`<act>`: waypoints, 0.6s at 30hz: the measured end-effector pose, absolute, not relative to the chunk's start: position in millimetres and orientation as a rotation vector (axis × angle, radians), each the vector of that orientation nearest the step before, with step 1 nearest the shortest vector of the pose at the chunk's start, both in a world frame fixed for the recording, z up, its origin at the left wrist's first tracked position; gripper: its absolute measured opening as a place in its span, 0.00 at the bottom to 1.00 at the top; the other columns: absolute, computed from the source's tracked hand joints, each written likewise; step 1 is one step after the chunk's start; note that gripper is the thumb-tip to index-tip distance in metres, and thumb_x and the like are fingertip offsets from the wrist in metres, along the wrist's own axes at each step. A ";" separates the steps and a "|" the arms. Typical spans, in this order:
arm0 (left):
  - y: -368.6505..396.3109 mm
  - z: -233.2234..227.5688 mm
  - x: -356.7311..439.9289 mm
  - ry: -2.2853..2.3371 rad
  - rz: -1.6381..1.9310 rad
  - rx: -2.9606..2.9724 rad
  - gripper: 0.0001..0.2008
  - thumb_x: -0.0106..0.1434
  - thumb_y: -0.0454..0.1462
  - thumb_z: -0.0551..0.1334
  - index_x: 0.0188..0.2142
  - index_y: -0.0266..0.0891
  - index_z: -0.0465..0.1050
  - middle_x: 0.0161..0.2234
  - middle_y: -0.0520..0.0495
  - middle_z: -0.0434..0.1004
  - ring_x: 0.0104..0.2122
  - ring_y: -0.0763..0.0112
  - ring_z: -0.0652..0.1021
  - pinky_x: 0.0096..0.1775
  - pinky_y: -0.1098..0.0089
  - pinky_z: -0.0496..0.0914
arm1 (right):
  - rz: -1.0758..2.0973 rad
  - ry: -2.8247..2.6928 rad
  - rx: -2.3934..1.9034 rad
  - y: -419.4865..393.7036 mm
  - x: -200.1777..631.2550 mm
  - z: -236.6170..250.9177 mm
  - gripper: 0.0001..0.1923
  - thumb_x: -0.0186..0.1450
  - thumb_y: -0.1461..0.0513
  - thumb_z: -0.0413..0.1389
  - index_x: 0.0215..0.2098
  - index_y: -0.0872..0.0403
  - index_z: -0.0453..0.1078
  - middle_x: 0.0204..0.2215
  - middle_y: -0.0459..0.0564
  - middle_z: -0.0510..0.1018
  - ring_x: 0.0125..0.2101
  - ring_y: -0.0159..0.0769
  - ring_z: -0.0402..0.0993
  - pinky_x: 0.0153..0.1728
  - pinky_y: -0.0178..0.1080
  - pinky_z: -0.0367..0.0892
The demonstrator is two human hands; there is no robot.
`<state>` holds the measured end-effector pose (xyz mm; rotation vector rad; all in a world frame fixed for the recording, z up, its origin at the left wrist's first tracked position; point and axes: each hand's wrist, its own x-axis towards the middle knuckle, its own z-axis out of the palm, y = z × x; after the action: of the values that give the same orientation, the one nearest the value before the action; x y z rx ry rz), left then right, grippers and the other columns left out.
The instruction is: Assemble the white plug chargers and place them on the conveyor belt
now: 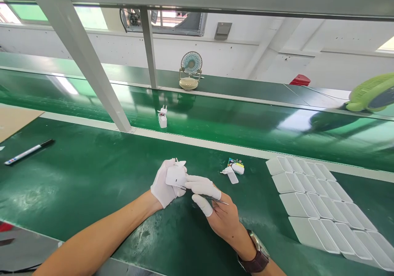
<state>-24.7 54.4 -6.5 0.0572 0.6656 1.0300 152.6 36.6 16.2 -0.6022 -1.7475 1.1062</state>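
Observation:
My left hand (160,185), in a white glove, is closed around a white plastic charger housing (175,177) with a small dark slot in its face. A small white piece (181,164) sticks up at the housing's far end. White finger covers are on the fingers of my right hand (212,200), which grips thin metal tweezers (219,201). The tweezers' tips reach the near edge of the housing, and my right fingertips are close beside its right side. What the tips touch is too small to tell.
Rows of white open housings (295,204) stand at the right. A circuit board (235,162) with white plug parts lies beyond my right hand. On the green belt stands a plug assembly (162,119). A marker (29,152) lies left; a metal post (83,58) rises ahead.

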 end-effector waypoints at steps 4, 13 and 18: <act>55.3 -1.1 -26.9 0.630 1.046 -0.022 0.20 0.64 0.48 0.58 0.29 0.32 0.73 0.18 0.46 0.72 0.16 0.71 0.72 0.16 0.73 0.64 | 1.127 -1.732 -0.658 36.0 153.3 15.9 0.12 0.68 0.66 0.58 0.46 0.45 0.77 0.49 0.51 0.81 0.55 0.44 0.74 0.54 0.52 0.73; 56.7 1.3 -29.5 0.591 1.015 -0.069 0.21 0.66 0.47 0.55 0.30 0.30 0.73 0.19 0.44 0.74 0.14 0.71 0.71 0.14 0.74 0.61 | 1.131 -1.724 -0.655 35.6 155.4 11.5 0.13 0.66 0.65 0.62 0.47 0.44 0.77 0.46 0.51 0.82 0.55 0.45 0.74 0.55 0.51 0.72; 56.8 0.6 -29.0 0.638 1.043 -0.038 0.19 0.65 0.47 0.57 0.30 0.32 0.72 0.19 0.45 0.73 0.16 0.69 0.73 0.16 0.73 0.65 | 1.137 -1.712 -0.680 35.8 154.9 12.3 0.11 0.65 0.63 0.63 0.46 0.45 0.78 0.48 0.52 0.81 0.55 0.47 0.74 0.55 0.53 0.73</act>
<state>-29.0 56.8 0.6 -0.0383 0.6381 1.0432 154.9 35.8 12.3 -0.6799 -1.7121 1.1373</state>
